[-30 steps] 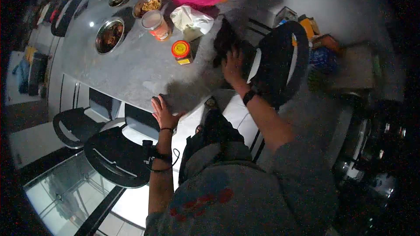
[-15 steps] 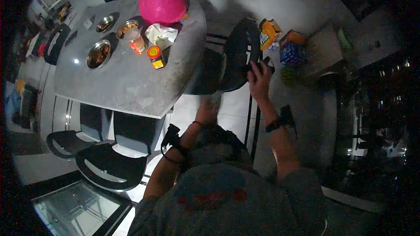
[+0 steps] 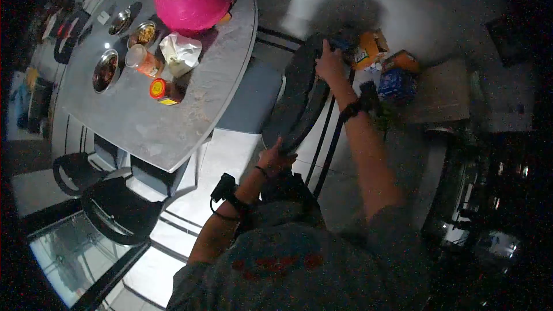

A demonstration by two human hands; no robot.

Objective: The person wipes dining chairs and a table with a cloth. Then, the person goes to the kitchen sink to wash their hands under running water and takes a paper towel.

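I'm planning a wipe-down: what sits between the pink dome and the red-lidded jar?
Crumpled white wrapping lies between the pink dome and the red-lidded jar, shown in the head view.

A chair (image 3: 294, 89) with a black back and grey seat stands off the right edge of the mottled grey table (image 3: 167, 129), which carries a bright pink dome (image 3: 190, 0) toward its far edge, a white bag (image 3: 180, 52), a red-and-yellow-lidded jar (image 3: 158, 88) and an orange-labelled tub (image 3: 151, 68).
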